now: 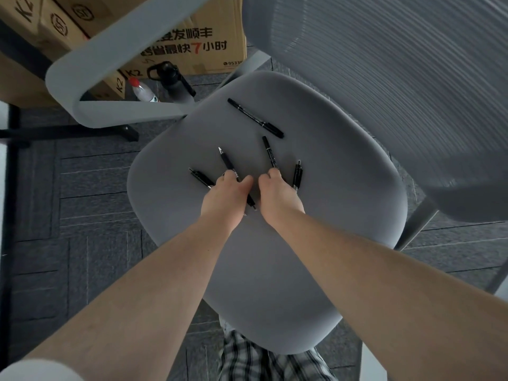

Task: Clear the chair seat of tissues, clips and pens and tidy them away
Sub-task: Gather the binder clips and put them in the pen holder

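Both bare forearms reach over grey padded chair seat (316,243) | left hand (228,193) and right hand (277,193) each pinch a black pen | five black pens remain; no tissues or clips visible

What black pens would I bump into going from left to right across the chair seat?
Short pen by the left hand → pen under the left hand → marker under the right hand → small pen on the right.

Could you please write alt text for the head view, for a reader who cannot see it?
Both hands, left hand and right hand, gather black pens scattered on a grey chair seat. Cardboard boxes and two bottles stand on the floor behind.
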